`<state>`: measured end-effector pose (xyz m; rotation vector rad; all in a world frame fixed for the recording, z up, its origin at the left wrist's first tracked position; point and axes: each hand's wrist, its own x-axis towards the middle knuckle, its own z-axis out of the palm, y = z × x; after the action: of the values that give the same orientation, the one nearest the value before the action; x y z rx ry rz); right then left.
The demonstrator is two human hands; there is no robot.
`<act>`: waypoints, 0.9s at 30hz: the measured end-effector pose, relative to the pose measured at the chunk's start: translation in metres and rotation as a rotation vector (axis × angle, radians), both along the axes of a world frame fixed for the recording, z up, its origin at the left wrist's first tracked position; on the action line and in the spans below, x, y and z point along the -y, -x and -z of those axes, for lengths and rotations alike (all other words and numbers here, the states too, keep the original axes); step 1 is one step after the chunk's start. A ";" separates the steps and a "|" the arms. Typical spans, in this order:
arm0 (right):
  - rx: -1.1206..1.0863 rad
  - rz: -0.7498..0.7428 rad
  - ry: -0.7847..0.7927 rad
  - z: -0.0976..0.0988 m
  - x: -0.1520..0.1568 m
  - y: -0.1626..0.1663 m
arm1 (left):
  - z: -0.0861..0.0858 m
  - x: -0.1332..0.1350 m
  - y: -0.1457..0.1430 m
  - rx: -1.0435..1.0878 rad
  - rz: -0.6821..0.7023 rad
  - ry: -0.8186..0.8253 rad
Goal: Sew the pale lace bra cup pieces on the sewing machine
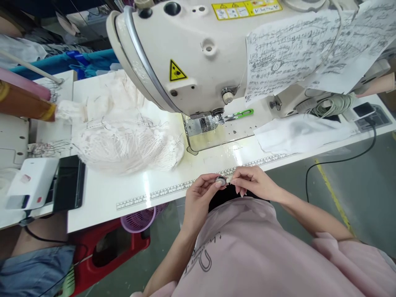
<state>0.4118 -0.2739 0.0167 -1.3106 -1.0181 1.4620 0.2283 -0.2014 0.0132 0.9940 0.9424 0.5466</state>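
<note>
In front of my body, just over the table's near edge, my left hand (202, 194) pinches a small round bobbin (220, 180) with a dark rim and a pale face. My right hand (252, 181) is close beside it, thumb and fingers pinched together at the bobbin's right side. A tiny pale bit shows between the two hands, too small to name. Beyond them stands the sewing machine (192, 53), its presser foot (218, 117) above the needle plate. Green thread snips (239, 115) lie on the machine bed, right of the foot.
White lacy fabric (130, 140) is heaped left of the machine. A printed ruler strip (167, 190) runs along the table's front edge. White cloth (300, 134) and a cord coil (332, 105) lie right. Phones (68, 183), a purple basket (139, 222) and a seated person's leg (43, 235) are left.
</note>
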 end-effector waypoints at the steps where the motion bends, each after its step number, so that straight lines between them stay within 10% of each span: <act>1: -0.013 0.003 0.004 0.000 0.000 0.000 | 0.000 0.000 0.000 0.013 0.003 0.014; 10: -0.162 0.010 0.084 0.003 0.004 -0.004 | -0.001 0.002 0.000 0.090 -0.029 0.025; 15: -0.176 0.067 0.047 0.001 0.000 -0.011 | 0.000 0.000 0.004 0.112 0.184 -0.097; 23: 0.217 0.017 -0.124 -0.020 -0.013 -0.012 | -0.010 -0.022 0.001 -0.046 0.686 -0.748; 27: 0.381 0.109 -0.145 -0.021 -0.008 -0.013 | -0.009 -0.020 -0.001 -0.161 0.629 -0.907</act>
<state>0.4243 -0.2656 0.0377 -1.5456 -1.2495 1.0567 0.2291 -0.1810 0.0219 2.0793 0.4369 0.3444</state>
